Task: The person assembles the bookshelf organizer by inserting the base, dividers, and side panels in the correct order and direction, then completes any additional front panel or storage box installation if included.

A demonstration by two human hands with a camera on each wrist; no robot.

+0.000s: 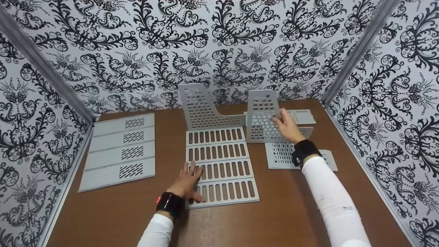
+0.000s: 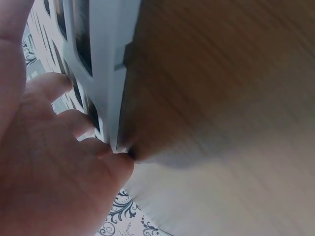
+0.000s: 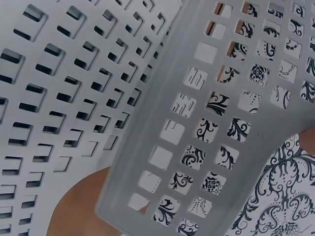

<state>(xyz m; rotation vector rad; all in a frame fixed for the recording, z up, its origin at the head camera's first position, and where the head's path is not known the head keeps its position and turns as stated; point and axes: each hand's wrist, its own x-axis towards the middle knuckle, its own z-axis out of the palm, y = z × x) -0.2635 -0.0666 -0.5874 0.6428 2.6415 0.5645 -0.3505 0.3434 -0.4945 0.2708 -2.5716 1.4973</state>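
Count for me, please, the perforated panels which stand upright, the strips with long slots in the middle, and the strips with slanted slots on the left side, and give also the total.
Upright perforated panels: 2
Long-slotted strips: 4
Slanted-slot strips on the left: 4
Total: 10

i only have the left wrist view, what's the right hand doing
Observer: The right hand pinches an upright, L-shaped perforated panel.
Operator: ok, how many rows of slots on the slotted panel by the left hand
Observer: Four, one beyond another, seen in the head view.
Operator: anything lying off to the person's left
Observer: Yes, a pale four-section panel lies flat there, each section with a patch of slanted cutouts.
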